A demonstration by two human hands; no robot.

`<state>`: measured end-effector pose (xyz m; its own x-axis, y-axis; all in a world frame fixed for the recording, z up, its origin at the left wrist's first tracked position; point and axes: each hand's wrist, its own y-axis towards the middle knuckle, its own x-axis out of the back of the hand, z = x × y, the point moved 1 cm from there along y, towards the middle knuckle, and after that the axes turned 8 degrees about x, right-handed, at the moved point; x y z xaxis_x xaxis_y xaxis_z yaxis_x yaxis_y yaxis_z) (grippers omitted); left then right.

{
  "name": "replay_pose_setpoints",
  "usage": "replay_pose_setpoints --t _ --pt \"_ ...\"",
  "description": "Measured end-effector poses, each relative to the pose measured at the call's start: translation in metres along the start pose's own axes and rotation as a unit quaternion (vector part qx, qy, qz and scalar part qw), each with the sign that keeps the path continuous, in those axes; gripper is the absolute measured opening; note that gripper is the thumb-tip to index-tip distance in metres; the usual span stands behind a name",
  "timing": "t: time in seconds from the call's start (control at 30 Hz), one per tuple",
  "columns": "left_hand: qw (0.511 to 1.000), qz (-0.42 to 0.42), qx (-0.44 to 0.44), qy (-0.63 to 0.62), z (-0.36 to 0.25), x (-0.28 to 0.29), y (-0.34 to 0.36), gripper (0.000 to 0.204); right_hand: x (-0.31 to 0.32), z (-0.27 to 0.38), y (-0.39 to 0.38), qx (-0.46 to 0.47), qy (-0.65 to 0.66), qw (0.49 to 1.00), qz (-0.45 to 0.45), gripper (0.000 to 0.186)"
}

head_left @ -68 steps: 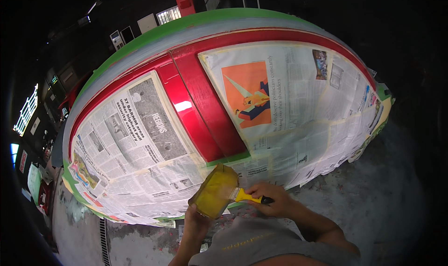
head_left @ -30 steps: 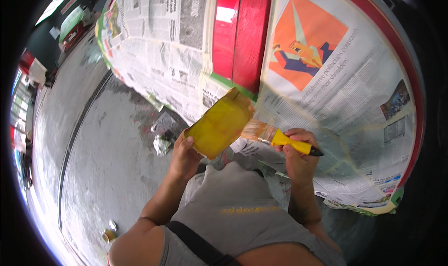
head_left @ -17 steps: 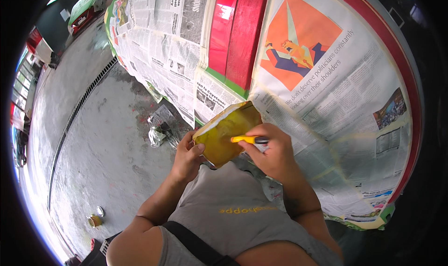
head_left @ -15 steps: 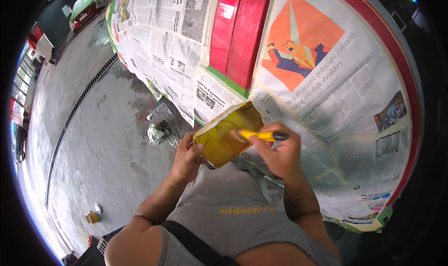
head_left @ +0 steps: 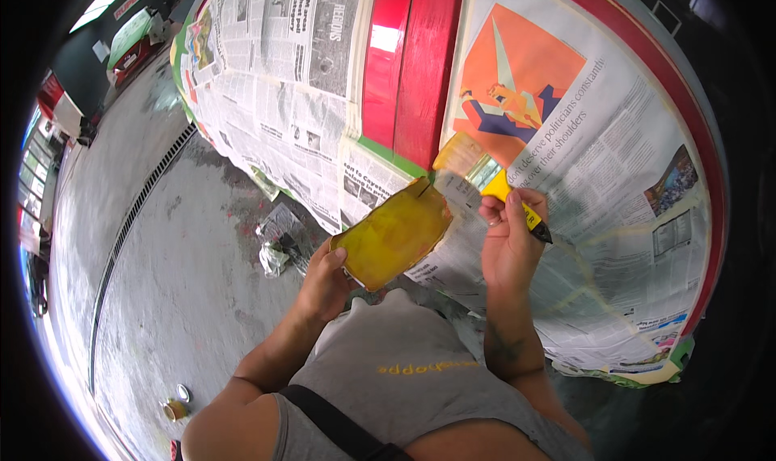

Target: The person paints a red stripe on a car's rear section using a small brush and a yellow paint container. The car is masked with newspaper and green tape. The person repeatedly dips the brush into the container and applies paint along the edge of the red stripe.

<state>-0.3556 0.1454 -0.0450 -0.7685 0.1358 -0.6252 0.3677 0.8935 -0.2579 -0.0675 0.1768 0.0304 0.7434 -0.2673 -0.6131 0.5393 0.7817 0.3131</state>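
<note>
My left hand [head_left: 325, 287] grips the near left edge of a shallow tray [head_left: 394, 239] coated with yellowish liquid. In my right hand [head_left: 516, 239] is a paintbrush with a yellow, black-ended handle [head_left: 495, 188]. Its wide wet bristles [head_left: 457, 151] point up and left, beside the lower end of a bare red strip [head_left: 422, 65] on a car body. Whether the bristles touch the surface I cannot tell. Newspaper [head_left: 558, 218] and masking tape cover the panels on both sides of the strip, and green tape [head_left: 394, 157] edges its lower end.
A small open can [head_left: 174, 410] and its round lid [head_left: 183, 393] are on the grey floor at lower left. Crumpled plastic [head_left: 279, 239] lies beside the car. A long drain grate [head_left: 145, 193] crosses the floor. Another red car [head_left: 133, 49] stands far left.
The brush has left the tray; my right hand has lifted it up and right, and its bristles now point toward the red strip. My left hand still holds the tray in about the same place.
</note>
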Motion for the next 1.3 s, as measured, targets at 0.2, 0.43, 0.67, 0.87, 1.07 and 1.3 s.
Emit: replay_pose_setpoints --t 0.2,0.43,0.67,0.87,1.07,1.3 --pt "0.999 0.026 0.018 0.019 -0.03 0.027 0.006 0.085 -0.047 -0.02 0.03 0.188 -0.245 0.946 0.101 0.015" --pt "0.997 0.037 0.06 0.006 -0.052 0.075 0.029 0.074 -0.09 -0.027 0.035 0.347 -0.426 0.827 0.118 0.009" --pt "0.991 0.08 0.104 0.009 -0.075 0.102 0.053 0.07 -0.116 0.001 0.05 0.267 -0.329 0.903 0.075 0.011" --pt "0.986 0.102 0.129 0.005 -0.082 0.115 0.069 0.071 -0.133 0.001 0.064 0.295 -0.466 0.818 0.161 0.014" --pt "0.987 0.112 0.12 -0.002 -0.086 0.119 0.069 0.07 -0.151 0.017 0.079 0.336 -0.478 0.804 0.111 0.011" --pt "0.988 0.106 0.115 -0.016 -0.087 0.12 0.064 0.071 -0.17 0.037 0.096 0.346 -0.432 0.829 0.087 0.012"
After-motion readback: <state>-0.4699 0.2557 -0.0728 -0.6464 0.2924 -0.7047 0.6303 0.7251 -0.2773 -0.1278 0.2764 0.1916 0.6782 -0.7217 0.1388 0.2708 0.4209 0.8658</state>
